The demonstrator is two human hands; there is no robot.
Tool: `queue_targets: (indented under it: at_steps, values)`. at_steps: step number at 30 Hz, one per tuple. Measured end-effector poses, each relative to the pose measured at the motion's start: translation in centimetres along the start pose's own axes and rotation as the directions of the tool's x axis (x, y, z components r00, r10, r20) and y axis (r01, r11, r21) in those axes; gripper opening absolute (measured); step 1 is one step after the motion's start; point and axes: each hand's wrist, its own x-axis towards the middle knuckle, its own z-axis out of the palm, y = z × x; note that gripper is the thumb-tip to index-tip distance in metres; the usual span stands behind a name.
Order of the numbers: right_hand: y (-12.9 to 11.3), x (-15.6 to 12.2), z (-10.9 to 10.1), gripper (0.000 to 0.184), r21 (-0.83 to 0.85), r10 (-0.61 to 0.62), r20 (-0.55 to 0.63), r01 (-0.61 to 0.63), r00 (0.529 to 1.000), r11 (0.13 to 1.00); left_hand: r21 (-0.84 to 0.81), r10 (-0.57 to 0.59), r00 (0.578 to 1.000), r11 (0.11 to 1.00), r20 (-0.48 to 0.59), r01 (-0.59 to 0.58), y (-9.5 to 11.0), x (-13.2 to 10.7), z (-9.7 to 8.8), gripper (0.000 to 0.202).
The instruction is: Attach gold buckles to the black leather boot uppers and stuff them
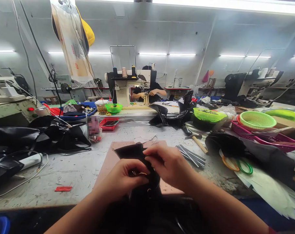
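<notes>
A black leather-like piece (130, 151) lies partly over a pinkish board (108, 165) at the table's near edge and runs down toward my lap. It looks like a boot upper, with a small round metal ring low on it. My left hand (124, 177) pinches the piece's edge from the left, thumb and forefinger curled together. Slightly higher, my right hand (170, 164) grips the same edge from the right with bent fingers. Whatever small part sits between the fingertips is hidden. Grey-and-white strips (191, 156) lie right of the board.
A hammer (199, 144) and orange-handled scissors (229, 164) lie to the right, near green baskets (257, 119). Black leather pieces (64, 135) are heaped at left. A red scrap (63, 188) lies on the worktable (79, 175). Across the table a person (159, 92) works at a sewing machine (124, 87).
</notes>
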Motion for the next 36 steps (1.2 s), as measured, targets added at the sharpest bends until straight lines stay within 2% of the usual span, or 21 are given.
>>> queue_targets:
  at_steps: [2, 5, 7, 9, 11, 14, 17, 20, 23, 26, 28, 31, 36]
  values:
    - [0.1, 0.5, 0.3, 0.013, 0.025, 0.043, -0.028, -0.042, 0.999, 0.999, 0.033, 0.013, 1.000, 0.999, -0.007, -0.013, 0.0, 0.0, 0.2, 0.009]
    - [0.3, 1.2, 0.4, 0.012, 0.075, 0.075, 0.043, -0.078, 0.996, 0.994, 0.066, 0.013, 1.000, 0.998, 0.014, -0.014, -0.2, 0.0, 0.2, 0.010]
    - [0.5, 1.2, 0.3, 0.011, 0.215, 0.179, 0.074, -0.191, 0.981, 0.958, 0.028, -0.008, 1.000, 1.000, -0.016, 0.008, -0.4, 0.0, 0.0, 0.010]
    - [0.7, 1.0, -0.2, 0.009, 0.420, 0.301, 0.114, -0.320, 0.947, 0.849, -0.035, -0.028, 0.999, 0.999, -0.040, 0.026, -0.8, 0.1, -0.4, 0.011]
    - [0.9, 0.7, -0.7, 0.013, 0.573, 0.332, 0.225, -0.400, 0.916, 0.716, -0.081, -0.037, 0.998, 0.996, -0.047, 0.033, -1.2, 0.1, -0.7, 0.012]
    - [1.4, 0.2, -1.2, 0.023, 0.642, 0.303, 0.415, -0.512, 0.858, 0.570, -0.102, -0.049, 0.997, 0.994, -0.067, 0.042, -1.8, 0.2, -0.8, 0.012]
    - [1.9, 0.0, -1.1, 0.019, 0.669, 0.318, 0.465, -0.563, 0.826, 0.485, -0.137, -0.059, 0.996, 0.989, -0.067, 0.049, -2.0, 0.3, -0.6, 0.013]
    - [2.1, -0.3, -0.3, 0.022, 0.682, 0.378, 0.365, -0.521, 0.851, 0.513, -0.128, -0.045, 0.998, 0.991, -0.037, 0.040, -1.8, 0.3, -0.4, 0.012]
    - [1.8, -0.8, 0.8, 0.011, 0.619, 0.438, 0.167, -0.439, 0.884, 0.651, -0.085, -0.025, 0.999, 0.996, -0.024, 0.023, -1.3, 0.2, -0.4, 0.012]
    - [1.2, -1.4, 1.7, 0.007, 0.491, 0.405, -0.050, -0.331, 0.913, 0.806, -0.092, -0.017, 0.999, 0.996, -0.044, 0.013, -1.2, 0.2, -0.4, 0.013]
    - [0.7, -1.8, 2.0, 0.008, 0.434, 0.376, -0.139, -0.285, 0.916, 0.855, -0.101, -0.019, 0.998, 0.995, -0.062, 0.013, -1.3, 0.2, -0.4, 0.013]
    - [0.4, -2.2, 2.0, 0.008, 0.456, 0.390, -0.126, -0.296, 0.912, 0.839, -0.088, -0.036, 0.995, 0.996, -0.093, 0.028, -1.5, 0.2, -0.5, 0.014]
    - [0.8, -2.2, 1.6, 0.015, 0.526, 0.458, 0.089, -0.432, 0.885, 0.733, -0.063, -0.030, 0.994, 0.998, -0.109, 0.024, -1.7, 0.3, -0.5, 0.013]
